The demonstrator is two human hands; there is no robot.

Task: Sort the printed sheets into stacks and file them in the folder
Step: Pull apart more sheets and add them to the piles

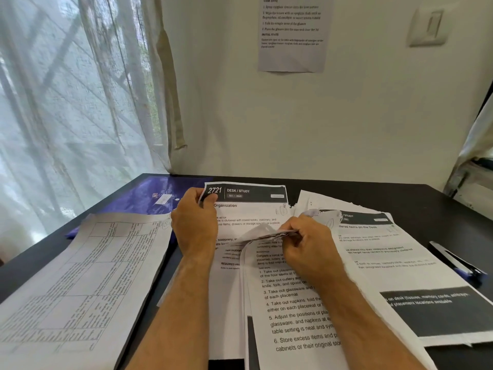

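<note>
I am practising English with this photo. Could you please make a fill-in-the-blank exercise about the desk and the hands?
1. The left hand grips the top corner of the sheet numbered ____.
2. The right hand pinches the bent top edges of several ____.
3. The folder at the back of the desk is ____ in colour.
4. A ____ lies at the desk's right edge.

Missing words: 2721; sheets; purple; pen

Two hands, one purple folder, one pen, one wall notice, three paper piles.
</note>
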